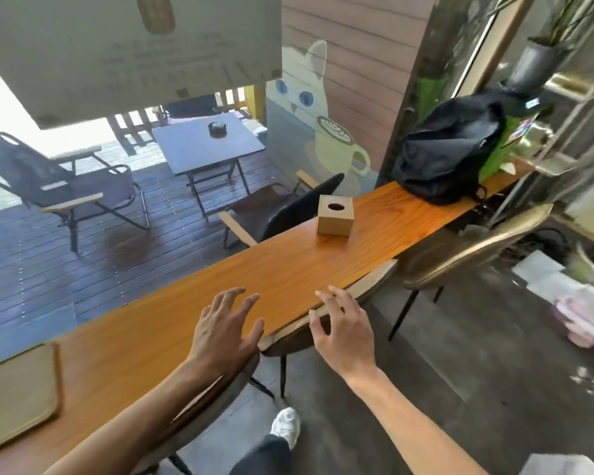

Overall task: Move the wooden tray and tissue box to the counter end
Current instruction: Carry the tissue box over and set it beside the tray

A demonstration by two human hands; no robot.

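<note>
A long orange wooden counter (288, 269) runs along a window. A square wooden tissue box (335, 214) with a round hole on top stands on it, further along to the right. The flat wooden tray (16, 392) lies on the counter at the lower left, partly cut off by the frame edge. My left hand (225, 329) hovers over the counter's near edge with fingers spread and nothing in it. My right hand (343, 332) is held just off the counter edge above a chair back, fingers apart and empty. Both hands are well short of the tissue box.
A black backpack (450, 149) sits on the counter's far right end, beside green items. Chairs (477, 248) are tucked under the counter's near side. Behind the glass are a patio table (208, 144) and folding chairs. Potted plants and shelves stand at the right.
</note>
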